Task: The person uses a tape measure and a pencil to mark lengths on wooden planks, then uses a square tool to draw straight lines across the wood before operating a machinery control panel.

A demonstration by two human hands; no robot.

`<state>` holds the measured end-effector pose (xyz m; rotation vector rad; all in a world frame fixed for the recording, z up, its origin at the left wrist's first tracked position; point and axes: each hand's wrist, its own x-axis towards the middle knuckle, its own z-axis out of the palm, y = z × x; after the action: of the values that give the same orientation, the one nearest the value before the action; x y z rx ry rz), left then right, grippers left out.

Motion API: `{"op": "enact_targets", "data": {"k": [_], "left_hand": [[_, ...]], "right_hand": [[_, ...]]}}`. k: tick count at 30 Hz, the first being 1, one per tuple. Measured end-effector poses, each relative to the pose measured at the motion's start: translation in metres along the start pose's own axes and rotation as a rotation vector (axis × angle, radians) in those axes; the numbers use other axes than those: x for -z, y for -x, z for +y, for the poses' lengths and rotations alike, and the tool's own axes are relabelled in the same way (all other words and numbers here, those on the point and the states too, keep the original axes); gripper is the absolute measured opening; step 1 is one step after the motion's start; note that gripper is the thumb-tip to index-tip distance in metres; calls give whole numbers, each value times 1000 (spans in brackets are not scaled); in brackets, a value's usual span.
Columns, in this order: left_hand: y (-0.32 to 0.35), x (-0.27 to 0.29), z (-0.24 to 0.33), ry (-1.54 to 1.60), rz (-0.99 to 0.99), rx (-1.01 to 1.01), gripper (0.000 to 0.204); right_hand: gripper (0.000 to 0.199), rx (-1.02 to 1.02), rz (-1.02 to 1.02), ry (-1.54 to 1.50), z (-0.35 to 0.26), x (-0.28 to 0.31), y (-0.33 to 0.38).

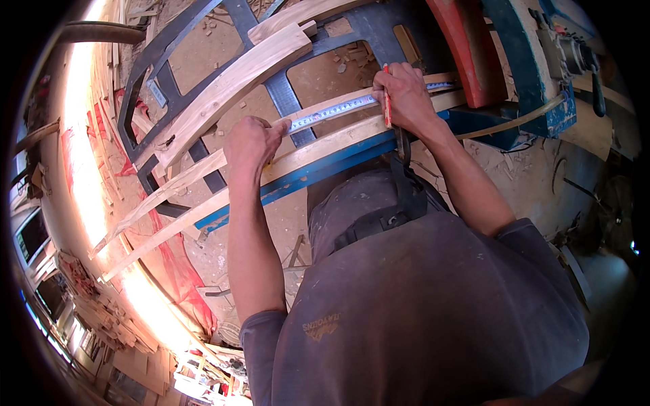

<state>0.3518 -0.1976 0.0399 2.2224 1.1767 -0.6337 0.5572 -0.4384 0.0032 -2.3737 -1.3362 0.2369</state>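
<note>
A pale measuring tape (338,109) is stretched along a long wooden strip (189,177). My left hand (252,143) is closed around the tape's left end, its thumb and finger pressed together against the wood. Farther right, my right hand (406,98) is closed on a red pencil (387,98), which stands upright between the fingers; the hand also rests on the tape, which runs on past it. A second wooden strip (325,145) lies nearer to me, parallel to the first, along a blue metal bar (318,167).
A thick wooden board (233,91) lies across the dark metal frame (152,64) beyond my left hand. At the right stand a red curved guard (467,51) and a blue machine body (535,74) with a lever. Wood offcuts (125,318) are heaped at the lower left.
</note>
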Motion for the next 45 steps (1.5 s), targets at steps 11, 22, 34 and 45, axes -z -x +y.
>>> {"op": "enact_targets", "data": {"k": [11,22,34,45], "left_hand": [[1,0,3,-17,0,19,56],[4,1,5,0,-4,32,57],[-1,-7,-5,16,63,-8,55],[-2,-3,-1,1,2,43,46]], "right_hand": [[12,-1,-7,30,3,0,1],[13,-137,-30,159,38,26,7],[11,-180,-40,164,36,28,6],[15,67,33,63,9,15,11]]}}
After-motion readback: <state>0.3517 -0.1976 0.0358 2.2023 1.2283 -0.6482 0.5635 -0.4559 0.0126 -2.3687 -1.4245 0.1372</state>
